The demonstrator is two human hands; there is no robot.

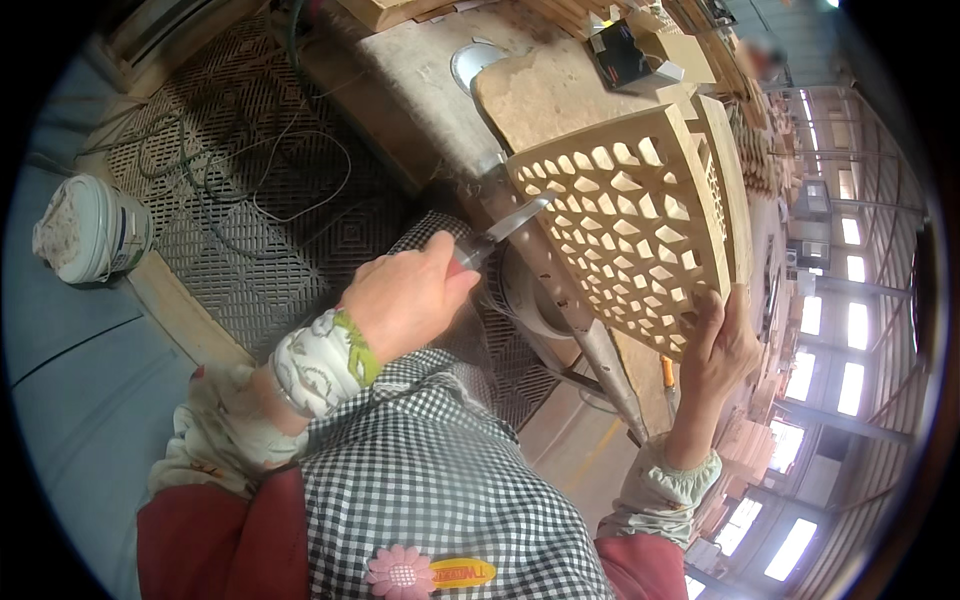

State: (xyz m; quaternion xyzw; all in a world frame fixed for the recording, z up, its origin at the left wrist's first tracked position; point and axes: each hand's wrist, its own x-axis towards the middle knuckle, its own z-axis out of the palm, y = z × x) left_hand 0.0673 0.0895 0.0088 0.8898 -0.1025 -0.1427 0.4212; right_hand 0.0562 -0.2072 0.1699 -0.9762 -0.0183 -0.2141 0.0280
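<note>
My left hand (405, 298) is closed round the reddish handle of a knife-like tool (520, 215). Its flat metal blade reaches up and to the right, its tip at the left edge of a pale wooden panel (610, 215). Rows of irregular holes are cut through this panel, and it stands tilted above the bench. My right hand (720, 345) grips the panel's lower right corner, thumb on the near face; the other fingers are partly hidden behind it. Whether the tip touches the wood I cannot tell.
Behind the panel is a workbench (425, 75) with a black box (622, 55) and a round metal disc (475, 65). An orange-handled tool (668, 372) lies near my right hand. At left, a white bucket (120, 235) stands by dark slatted matting (335, 225) with loose cables.
</note>
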